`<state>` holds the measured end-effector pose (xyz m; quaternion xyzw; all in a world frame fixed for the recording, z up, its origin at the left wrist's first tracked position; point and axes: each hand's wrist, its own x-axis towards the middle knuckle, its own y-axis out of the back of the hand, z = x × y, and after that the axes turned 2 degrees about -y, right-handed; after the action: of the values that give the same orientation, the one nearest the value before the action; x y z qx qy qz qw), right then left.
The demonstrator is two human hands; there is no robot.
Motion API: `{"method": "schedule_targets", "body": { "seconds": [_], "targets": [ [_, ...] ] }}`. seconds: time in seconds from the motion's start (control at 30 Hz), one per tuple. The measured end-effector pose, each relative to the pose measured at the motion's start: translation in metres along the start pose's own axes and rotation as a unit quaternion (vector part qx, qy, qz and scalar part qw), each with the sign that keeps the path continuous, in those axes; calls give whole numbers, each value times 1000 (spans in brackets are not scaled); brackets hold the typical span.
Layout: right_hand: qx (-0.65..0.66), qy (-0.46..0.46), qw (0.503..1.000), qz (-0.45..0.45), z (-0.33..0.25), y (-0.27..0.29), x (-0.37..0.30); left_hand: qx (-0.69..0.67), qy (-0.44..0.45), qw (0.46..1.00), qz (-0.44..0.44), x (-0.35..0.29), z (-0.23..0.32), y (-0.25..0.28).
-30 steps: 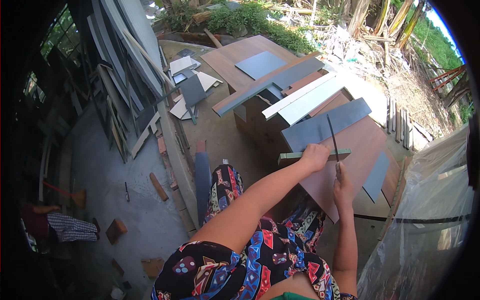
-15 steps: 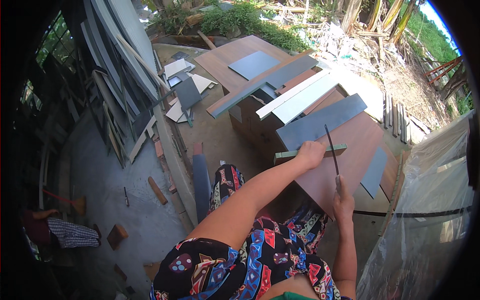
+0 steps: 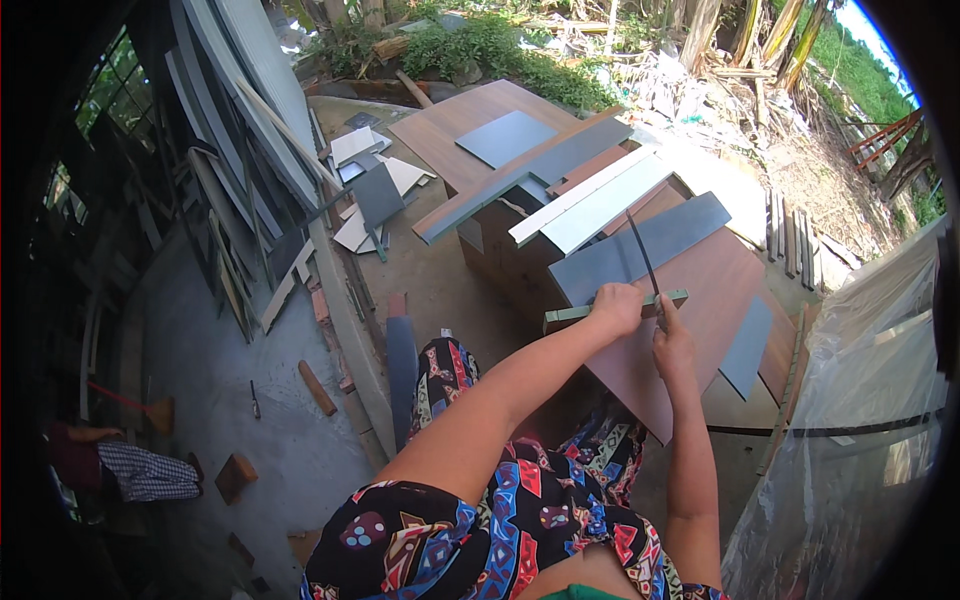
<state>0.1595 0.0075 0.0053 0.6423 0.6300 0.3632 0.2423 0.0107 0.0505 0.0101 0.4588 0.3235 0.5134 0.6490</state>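
My left hand (image 3: 619, 308) is closed over a narrow green-edged strip (image 3: 570, 314), pressing it down on the brown wood-look board (image 3: 705, 280). In my right hand (image 3: 674, 345) is the handle of a hand saw, seen nearly edge-on. Its thin dark blade (image 3: 642, 248) points away from me and crosses the strip just right of my left hand. Whether the teeth have cut into the strip is too small to tell. Beyond the strip lies a dark grey panel (image 3: 640, 250) on the same board.
White strips (image 3: 600, 205) and a long grey-edged board (image 3: 530, 170) lie farther back on the pile. At left, tall panels (image 3: 240, 90) lean beside offcuts (image 3: 378, 195). Plastic sheeting (image 3: 840, 400) hangs at right. Another person (image 3: 140, 465) is at the far left.
My right hand has pushed the saw forward and slightly left, so its handle is now close to the strip. My left hand stays on the strip.
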Motion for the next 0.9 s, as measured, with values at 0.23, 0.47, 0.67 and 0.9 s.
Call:
{"method": "schedule_targets", "body": {
  "seconds": [0.23,0.47,0.67,0.9],
  "targets": [
    [17,-3,1000,0,6,2,-13,-4,9,1000,-18,4,0,-8],
    [81,13,997,-3,21,35,-121,-17,12,1000,-18,7,-2,-8],
    [103,24,994,16,32,31,-120,-9,5,1000,-10,6,-8,-11],
    [-3,-27,999,-39,-12,14,-7,-2,-3,1000,5,1,-2,-14]
  ]
}}
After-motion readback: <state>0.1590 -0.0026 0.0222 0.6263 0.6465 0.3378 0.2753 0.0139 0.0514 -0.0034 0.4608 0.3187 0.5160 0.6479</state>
